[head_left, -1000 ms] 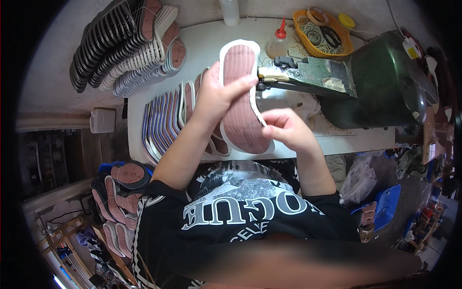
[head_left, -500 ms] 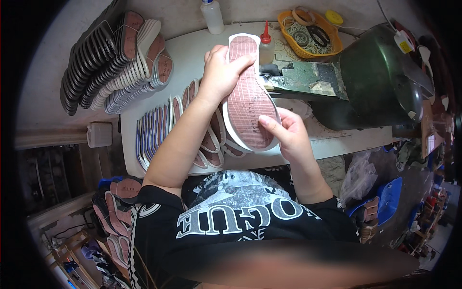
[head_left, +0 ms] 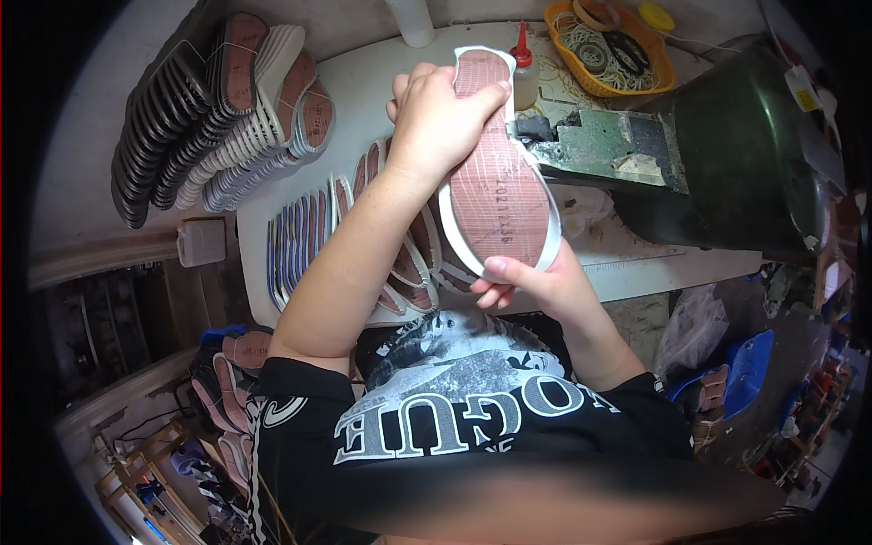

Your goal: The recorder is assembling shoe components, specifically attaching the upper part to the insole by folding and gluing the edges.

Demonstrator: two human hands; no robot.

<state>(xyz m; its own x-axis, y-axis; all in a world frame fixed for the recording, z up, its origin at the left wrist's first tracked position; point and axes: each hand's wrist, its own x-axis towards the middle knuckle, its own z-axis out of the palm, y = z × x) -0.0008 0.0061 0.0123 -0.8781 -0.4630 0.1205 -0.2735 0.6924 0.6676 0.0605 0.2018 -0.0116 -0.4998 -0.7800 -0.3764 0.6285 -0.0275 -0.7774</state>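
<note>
A pink-faced shoe insole [head_left: 498, 195] with a white edge band is held over the table, its narrow heel end pointing away from me. My left hand [head_left: 447, 113] grips it by the narrow part, thumb on top and fingers underneath. At the near, wide end my right hand [head_left: 536, 277] pinches the rim, thumb on the face and other fingers below. The insole's right edge lies against the tip of a green machine arm [head_left: 604, 150], where a strip of the white band stands slightly away. What the machine tip does under the edge is hidden.
Strung bundles of black, white and grey insoles [head_left: 222, 118] stand at the far left. More insoles [head_left: 304, 236] line the table [head_left: 381, 82] beside my left forearm. A red-capped bottle [head_left: 524, 82] and a yellow basket [head_left: 627, 86] of cord sit behind the machine.
My right hand has shifted from the insole's right side round to its near end. The insole has turned slightly, and more of its white band shows at the right. My left hand keeps its hold.
</note>
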